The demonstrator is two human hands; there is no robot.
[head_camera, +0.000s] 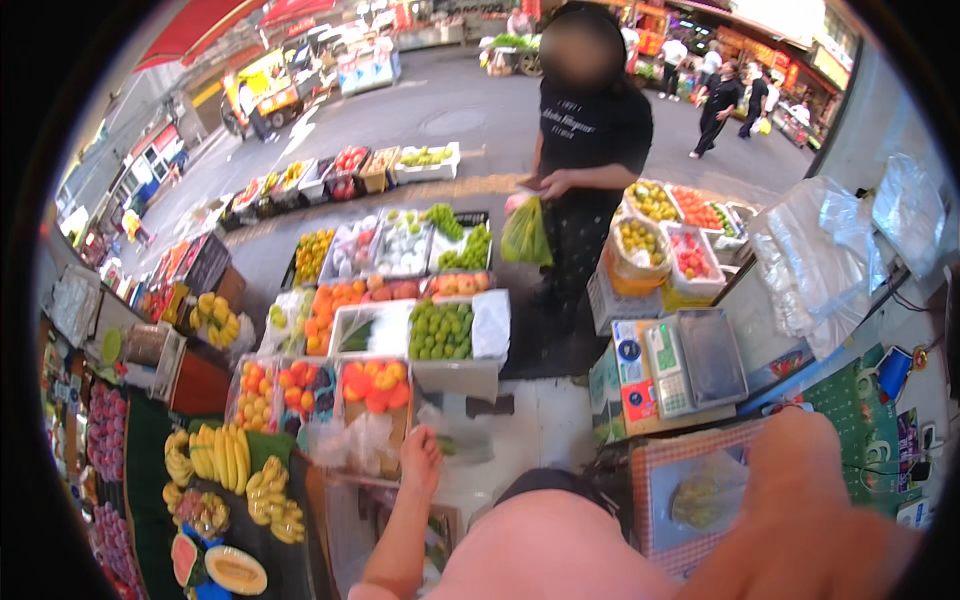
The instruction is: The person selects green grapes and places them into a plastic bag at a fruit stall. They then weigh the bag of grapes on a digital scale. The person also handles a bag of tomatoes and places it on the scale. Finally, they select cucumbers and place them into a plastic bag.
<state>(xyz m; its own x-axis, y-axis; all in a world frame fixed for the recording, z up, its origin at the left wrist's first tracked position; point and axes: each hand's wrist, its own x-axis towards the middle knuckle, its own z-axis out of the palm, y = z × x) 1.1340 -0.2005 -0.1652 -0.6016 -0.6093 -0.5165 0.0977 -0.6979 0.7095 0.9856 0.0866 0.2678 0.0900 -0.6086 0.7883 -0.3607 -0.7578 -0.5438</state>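
My left hand (421, 454) reaches forward with curled fingers, beside a fruit box (409, 457) and a crumpled clear plastic bag (358, 441). A blurred greenish object (463, 445) shows just right of its fingers; whether the hand grips it is unclear. My right arm (796, 480) is bent and blurred, very close to the camera. Its hand cannot be made out clearly. Under that arm, a bag of yellowish-green fruit (701, 501) lies on a checked-edge surface (654, 459). Across the stall, a person (596, 135) in black holds a green plastic bag (527, 234).
A digital scale (697, 364) stands on a box at the right, below hanging plastic bags (814, 247). Boxes of green fruit (441, 330) and orange fruit (375, 384) fill the front display. Bananas (221, 457) and a cut melon (236, 568) lie at the left.
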